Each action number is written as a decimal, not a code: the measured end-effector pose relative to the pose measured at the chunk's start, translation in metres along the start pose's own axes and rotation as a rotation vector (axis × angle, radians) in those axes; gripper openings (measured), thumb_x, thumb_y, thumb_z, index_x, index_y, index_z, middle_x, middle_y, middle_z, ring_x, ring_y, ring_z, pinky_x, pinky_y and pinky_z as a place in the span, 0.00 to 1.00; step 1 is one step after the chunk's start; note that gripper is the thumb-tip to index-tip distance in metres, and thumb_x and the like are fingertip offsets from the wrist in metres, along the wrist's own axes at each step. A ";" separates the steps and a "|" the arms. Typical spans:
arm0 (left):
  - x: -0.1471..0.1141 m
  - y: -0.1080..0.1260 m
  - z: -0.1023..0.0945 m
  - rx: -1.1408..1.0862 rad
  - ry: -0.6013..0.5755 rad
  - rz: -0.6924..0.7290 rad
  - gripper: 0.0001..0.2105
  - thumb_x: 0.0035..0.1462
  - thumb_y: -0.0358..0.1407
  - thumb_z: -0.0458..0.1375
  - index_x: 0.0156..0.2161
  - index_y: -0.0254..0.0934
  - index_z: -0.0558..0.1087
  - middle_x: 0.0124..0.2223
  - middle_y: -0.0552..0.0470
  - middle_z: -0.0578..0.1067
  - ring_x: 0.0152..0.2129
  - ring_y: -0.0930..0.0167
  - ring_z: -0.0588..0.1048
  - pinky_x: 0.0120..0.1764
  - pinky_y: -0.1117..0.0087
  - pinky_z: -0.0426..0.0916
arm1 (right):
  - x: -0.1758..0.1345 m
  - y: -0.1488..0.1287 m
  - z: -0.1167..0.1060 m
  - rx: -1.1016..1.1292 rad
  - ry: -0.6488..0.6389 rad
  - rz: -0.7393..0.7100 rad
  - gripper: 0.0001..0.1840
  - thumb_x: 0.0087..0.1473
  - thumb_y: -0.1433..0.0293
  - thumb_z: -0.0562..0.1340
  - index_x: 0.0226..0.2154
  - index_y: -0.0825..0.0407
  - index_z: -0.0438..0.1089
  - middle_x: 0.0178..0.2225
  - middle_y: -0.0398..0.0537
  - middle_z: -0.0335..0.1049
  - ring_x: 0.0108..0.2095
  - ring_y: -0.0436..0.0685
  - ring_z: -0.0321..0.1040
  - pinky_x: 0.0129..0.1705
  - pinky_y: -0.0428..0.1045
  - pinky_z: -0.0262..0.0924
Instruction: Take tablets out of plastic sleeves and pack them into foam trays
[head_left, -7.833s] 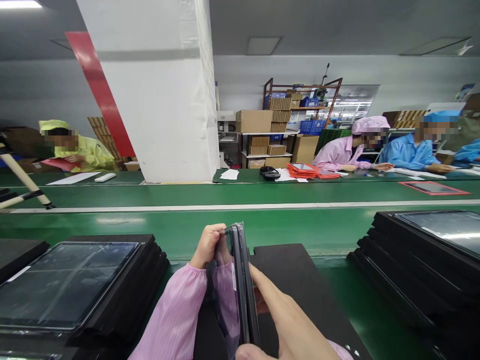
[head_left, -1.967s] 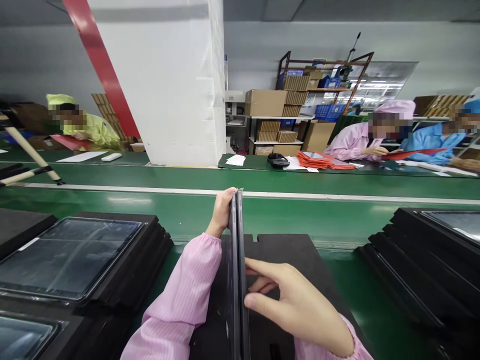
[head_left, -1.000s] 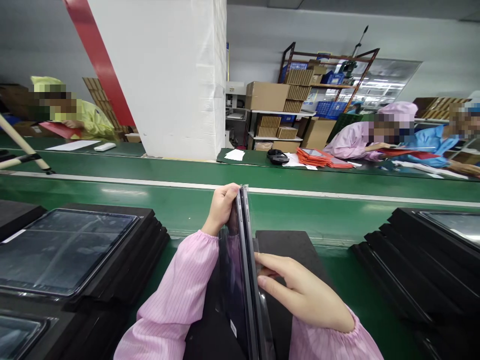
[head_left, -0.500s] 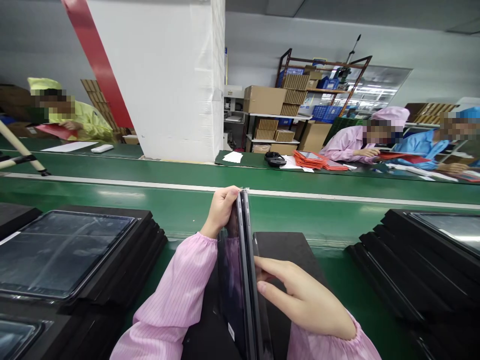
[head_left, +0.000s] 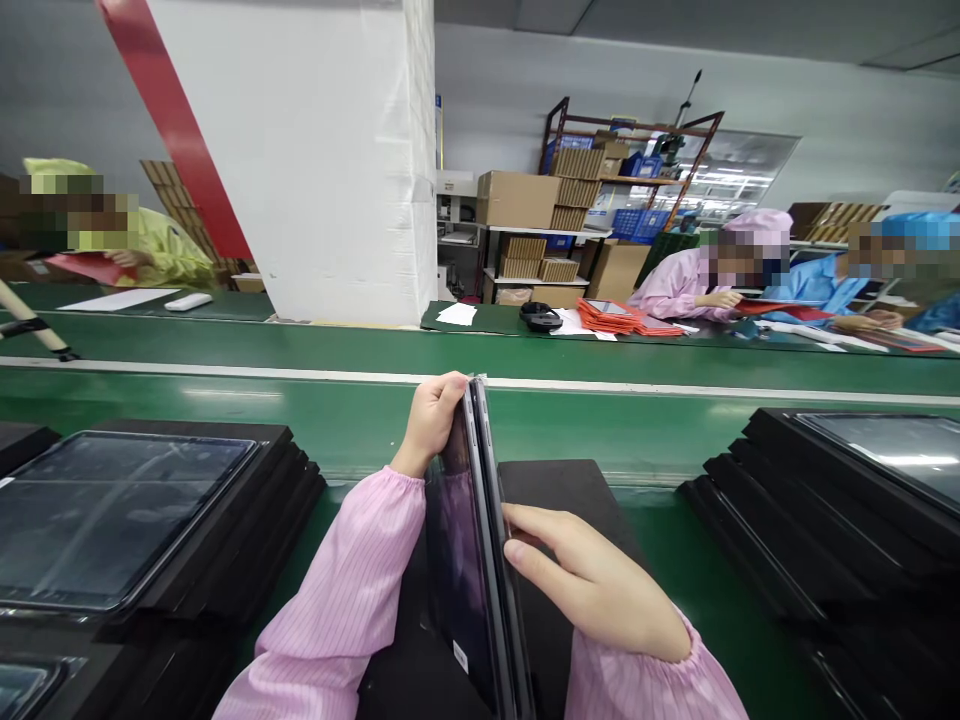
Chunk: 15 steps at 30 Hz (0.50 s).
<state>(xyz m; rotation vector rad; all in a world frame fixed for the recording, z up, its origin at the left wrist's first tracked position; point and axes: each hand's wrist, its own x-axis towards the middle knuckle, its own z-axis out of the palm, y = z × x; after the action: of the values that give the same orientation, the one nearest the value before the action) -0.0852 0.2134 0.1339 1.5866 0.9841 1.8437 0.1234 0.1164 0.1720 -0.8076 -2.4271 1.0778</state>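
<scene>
Two dark tablets (head_left: 487,520) stand on edge, face by face, in front of me. Their grey side edges point up toward the camera, and a narrow gap runs between them. My left hand (head_left: 431,420) is closed around the far top corner, thumb over the edge. A small white label (head_left: 460,656) shows low on the left tablet's glossy face. From the right, my right hand (head_left: 581,570) holds the right-hand tablet with thumb and forefinger against its outer face; the other fingers are partly hidden. Beneath lies a black foam pad (head_left: 559,490).
Stacked black foam trays with tablets stand at left (head_left: 277,480) and right (head_left: 757,490). A green conveyor belt (head_left: 360,410) runs across. Beyond it, co-workers sit at a bench with an orange-red stack (head_left: 611,317). A white pillar (head_left: 322,170) rises behind.
The view has shifted slightly, so most things sit a little further left. Both hands keep their places on the tablets, with the right thumb and forefinger still against the right one.
</scene>
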 end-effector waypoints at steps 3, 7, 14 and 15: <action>-0.001 0.002 0.000 0.007 -0.008 0.009 0.25 0.57 0.58 0.52 0.25 0.36 0.71 0.22 0.56 0.65 0.21 0.72 0.63 0.29 0.71 0.60 | 0.000 -0.001 0.001 0.041 0.008 0.014 0.16 0.63 0.72 0.54 0.49 0.46 0.72 0.45 0.42 0.76 0.39 0.54 0.72 0.44 0.49 0.64; -0.003 0.005 0.001 -0.006 -0.019 0.028 0.26 0.57 0.58 0.51 0.26 0.36 0.71 0.22 0.55 0.66 0.22 0.71 0.64 0.30 0.70 0.61 | -0.002 0.000 0.003 0.072 0.052 0.028 0.17 0.61 0.73 0.57 0.51 0.46 0.72 0.47 0.43 0.75 0.43 0.55 0.72 0.47 0.49 0.64; -0.006 0.010 0.006 -0.018 -0.046 0.112 0.24 0.59 0.56 0.52 0.27 0.36 0.73 0.24 0.54 0.69 0.22 0.71 0.65 0.30 0.70 0.61 | -0.005 0.000 0.004 0.080 0.150 0.037 0.17 0.57 0.73 0.60 0.48 0.47 0.74 0.43 0.44 0.77 0.41 0.54 0.74 0.45 0.47 0.67; -0.007 0.011 0.007 -0.021 -0.047 0.117 0.25 0.59 0.56 0.52 0.27 0.35 0.73 0.24 0.54 0.70 0.23 0.71 0.66 0.30 0.70 0.61 | -0.005 0.000 0.003 0.081 0.150 0.034 0.17 0.57 0.73 0.60 0.48 0.47 0.74 0.42 0.44 0.77 0.40 0.54 0.74 0.45 0.47 0.67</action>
<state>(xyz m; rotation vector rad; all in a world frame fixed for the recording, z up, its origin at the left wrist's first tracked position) -0.0761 0.2032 0.1386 1.6993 0.8644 1.8785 0.1256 0.1112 0.1695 -0.8735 -2.2386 1.0807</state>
